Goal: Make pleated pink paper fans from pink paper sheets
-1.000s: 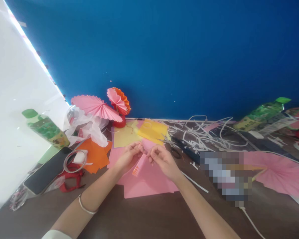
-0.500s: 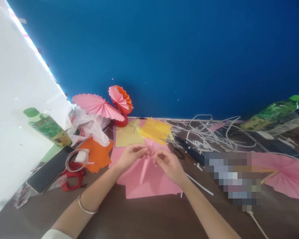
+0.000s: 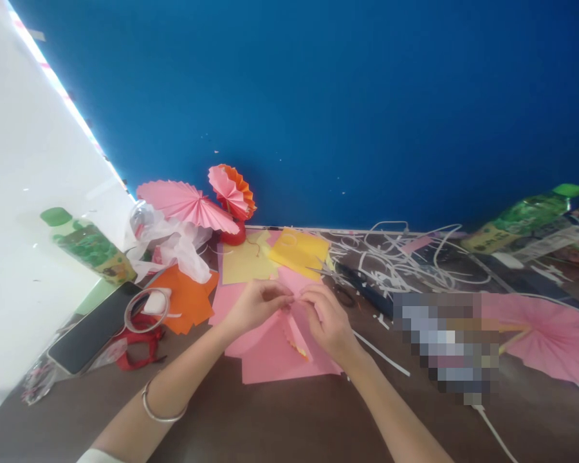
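**Pink pleated paper pinched between both hands**

Pink paper, thin and light, is what is held here: the pleated strip (image 3: 294, 331) is judged to be soft and easily crushed, springy along its folds and liable to fan open if released. A hold at the gathered top end, where the pleats meet, is judged safest; the loose lower end should be left free.

Places are given from the pink sheets (image 3: 275, 360) lying on the brown table (image 3: 270, 424). Left of them a phone (image 3: 94, 334), a tape roll (image 3: 145, 311) and orange paper (image 3: 188, 302) are seen, with a green-capped bottle (image 3: 84, 247) further left. Over the sheets, the left hand (image 3: 255, 305) is closed in a pinch on the strip's top end, and the right hand (image 3: 328, 318) is pinched shut on the same end, fingertips nearly touching. The strip hangs from that pinch down over the sheets, narrow, accordion-folded, with a zigzag edge and a trace of orange at its lower tip. Behind the sheets yellow paper (image 3: 299, 251) lies; right of them scissors (image 3: 338, 286) and white paper trimmings (image 3: 400, 257) are spread.
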The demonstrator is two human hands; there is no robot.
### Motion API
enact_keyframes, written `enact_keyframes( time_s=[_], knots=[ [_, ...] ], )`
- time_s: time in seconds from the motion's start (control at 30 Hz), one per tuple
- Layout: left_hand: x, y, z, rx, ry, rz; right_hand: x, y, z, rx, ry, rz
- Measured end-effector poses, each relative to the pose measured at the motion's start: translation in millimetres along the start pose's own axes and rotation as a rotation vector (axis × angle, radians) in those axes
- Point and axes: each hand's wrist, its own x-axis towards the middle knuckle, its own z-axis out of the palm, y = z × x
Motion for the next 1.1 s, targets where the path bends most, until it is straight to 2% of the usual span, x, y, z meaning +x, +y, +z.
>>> enact_keyframes(
  time_s=[0.17, 0.5, 0.73, 0.9, 1.0, 1.1],
  knots=[
    [-0.2, 0.1, -1.7, 0.106, -0.027, 0.03, 2.1, -3.8, -1.0, -0.04, -0.017, -0.016],
    [-0.8, 5.4, -2.8, 0.293, -0.146, 0.132, -3.2, -1.2, 2.9, -0.075, 0.012, 0.053],
    [-2.1, 5.7, -3.2, 0.375, -0.143, 0.106, -0.1, -5.4, 0.2, 0.123, -0.02, 0.231],
    [-0.3, 0.1, -2.7, 0.314, -0.13, 0.112, -0.1, -2.1, -0.9, 0.336, -0.177, 0.413],
    [0.6, -2.5, -2.4, 0.32, -0.114, 0.12, -2.8, 0.4, 3.3, 0.418, -0.17, 0.523],
    [0.5, -3.1, -2.1, 0.322, -0.111, 0.115, -3.3, -1.4, 5.1, 0.44, -0.154, 0.57]
  ],
)
